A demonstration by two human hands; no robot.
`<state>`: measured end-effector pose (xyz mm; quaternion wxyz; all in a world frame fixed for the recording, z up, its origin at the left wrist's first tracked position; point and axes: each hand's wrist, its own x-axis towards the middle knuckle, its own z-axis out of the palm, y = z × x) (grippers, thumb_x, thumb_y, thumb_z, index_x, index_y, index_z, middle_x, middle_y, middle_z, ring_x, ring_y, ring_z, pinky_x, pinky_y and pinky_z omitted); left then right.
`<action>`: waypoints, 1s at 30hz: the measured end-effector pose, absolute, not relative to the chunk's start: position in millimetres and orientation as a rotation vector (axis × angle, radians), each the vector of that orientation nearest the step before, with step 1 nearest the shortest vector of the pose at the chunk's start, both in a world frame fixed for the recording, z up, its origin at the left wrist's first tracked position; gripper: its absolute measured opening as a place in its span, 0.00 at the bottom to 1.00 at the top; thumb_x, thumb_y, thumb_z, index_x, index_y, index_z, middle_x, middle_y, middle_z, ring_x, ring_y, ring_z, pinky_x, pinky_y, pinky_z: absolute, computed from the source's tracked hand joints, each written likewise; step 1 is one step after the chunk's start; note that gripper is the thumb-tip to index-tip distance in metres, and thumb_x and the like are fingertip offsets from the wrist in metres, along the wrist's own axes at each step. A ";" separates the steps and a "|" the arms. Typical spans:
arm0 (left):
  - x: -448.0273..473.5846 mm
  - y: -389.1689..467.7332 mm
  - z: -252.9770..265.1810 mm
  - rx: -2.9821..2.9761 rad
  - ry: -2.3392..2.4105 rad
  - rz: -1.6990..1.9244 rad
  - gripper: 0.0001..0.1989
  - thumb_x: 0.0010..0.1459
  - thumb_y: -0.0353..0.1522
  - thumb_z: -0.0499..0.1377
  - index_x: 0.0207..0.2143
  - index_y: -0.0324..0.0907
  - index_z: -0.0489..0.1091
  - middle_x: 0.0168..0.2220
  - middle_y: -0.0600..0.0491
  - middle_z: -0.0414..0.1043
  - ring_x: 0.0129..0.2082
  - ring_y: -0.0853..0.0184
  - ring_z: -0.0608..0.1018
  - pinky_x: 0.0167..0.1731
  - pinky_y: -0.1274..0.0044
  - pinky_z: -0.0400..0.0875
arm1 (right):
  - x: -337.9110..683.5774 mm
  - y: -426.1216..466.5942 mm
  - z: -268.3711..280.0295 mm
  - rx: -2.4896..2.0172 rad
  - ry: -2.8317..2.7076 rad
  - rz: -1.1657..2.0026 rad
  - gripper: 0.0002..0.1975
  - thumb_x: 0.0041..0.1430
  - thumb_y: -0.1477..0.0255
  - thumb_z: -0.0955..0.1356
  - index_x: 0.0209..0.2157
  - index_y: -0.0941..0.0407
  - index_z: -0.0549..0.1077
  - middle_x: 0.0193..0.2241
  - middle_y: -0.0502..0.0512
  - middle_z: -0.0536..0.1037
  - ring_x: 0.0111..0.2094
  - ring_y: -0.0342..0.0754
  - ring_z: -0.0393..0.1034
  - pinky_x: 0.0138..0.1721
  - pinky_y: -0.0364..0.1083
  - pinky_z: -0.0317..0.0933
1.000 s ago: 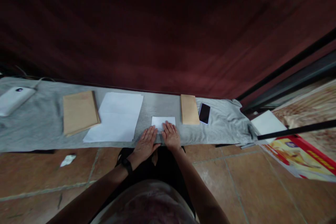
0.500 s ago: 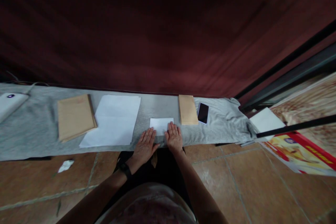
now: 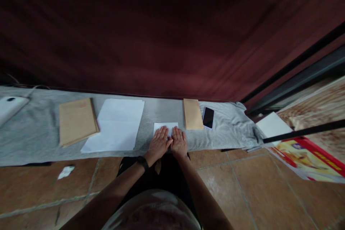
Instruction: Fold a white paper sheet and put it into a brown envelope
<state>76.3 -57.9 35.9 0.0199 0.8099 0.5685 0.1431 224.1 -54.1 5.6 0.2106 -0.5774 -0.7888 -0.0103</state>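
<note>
A small folded piece of white paper (image 3: 165, 125) lies on the grey cloth in front of me, its near part covered by my hands. My left hand (image 3: 158, 143) rests flat on the paper, fingers stretched forward, the thumb reaching toward the other hand. On the paper's right part lies my right hand (image 3: 178, 142), also flat with straight fingers. To the left are larger white sheets (image 3: 117, 125), partly under a stack of brown envelopes (image 3: 78, 120). A smaller stack of brown envelopes (image 3: 193, 114) sits just right of the paper.
A phone (image 3: 208, 117) lies right of the small envelopes. The grey cloth (image 3: 40, 125) covers the long narrow surface, with a white device (image 3: 12, 107) at its left end. Behind rises a dark red panel (image 3: 161, 43). A colourful box (image 3: 309, 156) stands at the right.
My left hand has slid right across the folded paper, close to my right hand. The right hand has stayed nearly in place.
</note>
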 end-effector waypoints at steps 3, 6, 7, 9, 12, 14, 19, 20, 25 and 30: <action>73.0 -50.7 30.5 2.505 1.796 0.455 0.32 0.68 0.44 0.44 0.65 0.31 0.58 0.66 0.37 0.59 0.69 0.55 0.58 0.67 0.60 0.52 | 223.7 -54.6 6.5 -1.599 -2.183 -0.028 0.28 0.71 0.67 0.58 0.68 0.63 0.55 0.65 0.67 0.62 0.66 0.57 0.56 0.66 0.59 0.46; 65.0 -47.9 27.5 2.494 1.838 0.450 0.34 0.68 0.45 0.44 0.65 0.28 0.58 0.67 0.35 0.57 0.69 0.54 0.58 0.67 0.61 0.51 | 223.3 -55.0 7.7 -1.585 -2.173 -0.039 0.28 0.71 0.67 0.57 0.68 0.63 0.55 0.65 0.67 0.63 0.66 0.57 0.57 0.65 0.59 0.47; 61.9 -47.7 27.2 2.490 1.851 0.450 0.34 0.68 0.45 0.44 0.65 0.28 0.57 0.67 0.35 0.57 0.69 0.54 0.57 0.67 0.61 0.51 | 223.2 -55.0 8.1 -1.583 -2.170 -0.043 0.28 0.72 0.66 0.57 0.68 0.63 0.55 0.65 0.67 0.63 0.65 0.57 0.57 0.65 0.59 0.48; 55.7 -48.0 27.5 2.485 1.864 0.454 0.34 0.68 0.45 0.44 0.65 0.28 0.56 0.68 0.35 0.56 0.69 0.54 0.57 0.67 0.60 0.51 | 223.1 -55.0 8.6 -1.582 -2.164 -0.049 0.28 0.72 0.65 0.57 0.68 0.62 0.56 0.65 0.66 0.64 0.65 0.57 0.58 0.65 0.59 0.48; 47.3 -48.6 27.5 2.467 1.881 0.459 0.34 0.68 0.44 0.44 0.66 0.27 0.55 0.68 0.35 0.55 0.70 0.53 0.56 0.67 0.60 0.50 | 222.8 -54.9 9.0 -1.581 -2.157 -0.045 0.28 0.72 0.64 0.57 0.68 0.62 0.56 0.64 0.66 0.64 0.65 0.57 0.59 0.65 0.59 0.48; 42.7 -48.7 26.1 2.439 1.912 0.462 0.34 0.68 0.43 0.44 0.66 0.26 0.54 0.68 0.34 0.55 0.70 0.53 0.55 0.67 0.60 0.51 | 222.4 -54.8 9.0 -1.580 -2.156 -0.041 0.28 0.73 0.64 0.57 0.68 0.63 0.57 0.65 0.66 0.64 0.65 0.57 0.59 0.65 0.59 0.48; 35.9 -49.2 20.4 2.403 1.971 0.520 0.34 0.68 0.42 0.43 0.67 0.27 0.52 0.68 0.34 0.54 0.70 0.53 0.55 0.66 0.59 0.53 | 222.3 -55.4 8.5 -1.572 -2.143 -0.046 0.28 0.72 0.65 0.57 0.68 0.62 0.56 0.64 0.66 0.64 0.65 0.57 0.58 0.65 0.60 0.49; 35.4 -49.3 19.7 2.401 1.978 0.532 0.34 0.67 0.42 0.43 0.67 0.27 0.52 0.68 0.34 0.54 0.70 0.53 0.56 0.66 0.59 0.53 | 222.6 -55.6 8.4 -1.568 -2.143 -0.050 0.27 0.72 0.65 0.57 0.68 0.62 0.56 0.64 0.66 0.64 0.65 0.57 0.58 0.65 0.60 0.49; 35.5 -49.5 20.2 2.400 1.979 0.526 0.34 0.67 0.41 0.44 0.66 0.25 0.53 0.67 0.33 0.57 0.69 0.52 0.58 0.66 0.59 0.53 | 221.9 -53.6 11.7 -1.576 -2.164 -0.027 0.26 0.73 0.66 0.57 0.67 0.62 0.57 0.65 0.66 0.63 0.66 0.56 0.56 0.65 0.60 0.48; 35.8 -49.1 19.5 2.425 1.977 0.520 0.33 0.66 0.39 0.45 0.67 0.27 0.51 0.67 0.33 0.57 0.68 0.52 0.59 0.65 0.57 0.54 | 203.3 -41.9 21.4 -1.552 -2.219 0.077 0.26 0.72 0.65 0.58 0.67 0.58 0.59 0.64 0.61 0.65 0.66 0.54 0.57 0.66 0.57 0.49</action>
